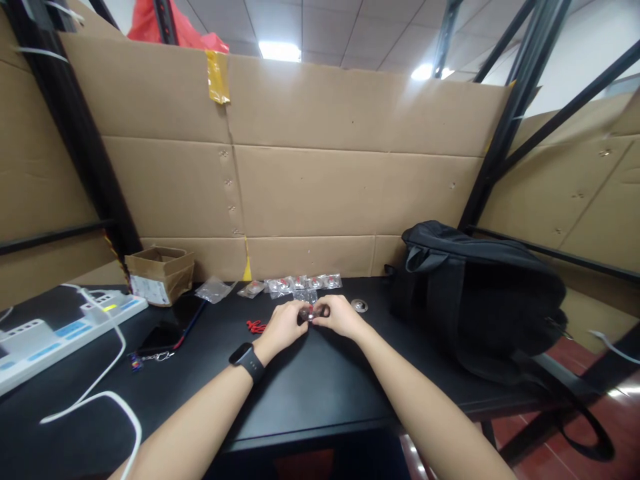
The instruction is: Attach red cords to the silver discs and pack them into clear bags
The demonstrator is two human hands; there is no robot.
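Note:
My left hand (pixel 286 323), with a black watch (pixel 247 361) on the wrist, is closed at the fingertips on a small shiny round piece (pixel 311 314) with a bit of red on it. From the other side my right hand (pixel 343 316) pinches the same piece. Fingers cover much of it, so its exact kind cannot be made out. A bundle of red cord (pixel 256 327) lies just left of my left hand. Beyond the hands is a row of small clear plastic packets (pixel 300 284) with red and silvery contents. A round metal disc (pixel 359 305) rests right of my right hand.
At left are a white power strip (pixel 75 331) with a white cable (pixel 113 397), a dark phone (pixel 173 327) with a keychain, a small cardboard box (pixel 163 273) and a plastic bag (pixel 214 290). A black backpack (pixel 475 293) stands at right. Cardboard panels (pixel 310 193) close off the back.

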